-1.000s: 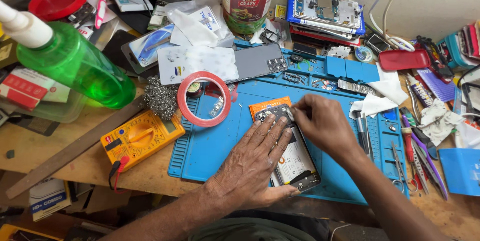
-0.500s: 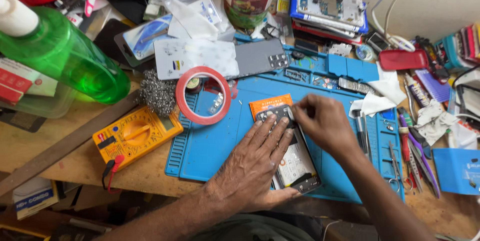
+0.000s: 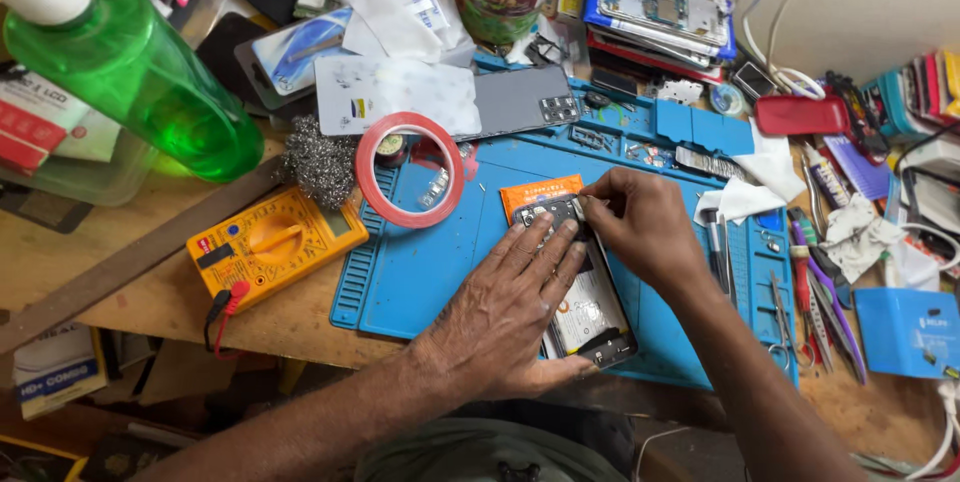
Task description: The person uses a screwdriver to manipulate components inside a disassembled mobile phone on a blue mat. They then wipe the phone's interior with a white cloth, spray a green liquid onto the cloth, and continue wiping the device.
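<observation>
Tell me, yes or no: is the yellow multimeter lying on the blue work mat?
No, the yellow multimeter lies on the bare wooden bench, left of the blue work mat.

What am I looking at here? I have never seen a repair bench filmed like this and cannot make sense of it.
The view comes from a camera worn on the person's head, looking down at their own two bare hands. The left hand presses flat on an opened phone lying on a blue work mat. The right hand pinches at the phone's top end; whether it holds a small tool is too small to tell. Around lie a red tape roll, a yellow multimeter and a green bottle.
</observation>
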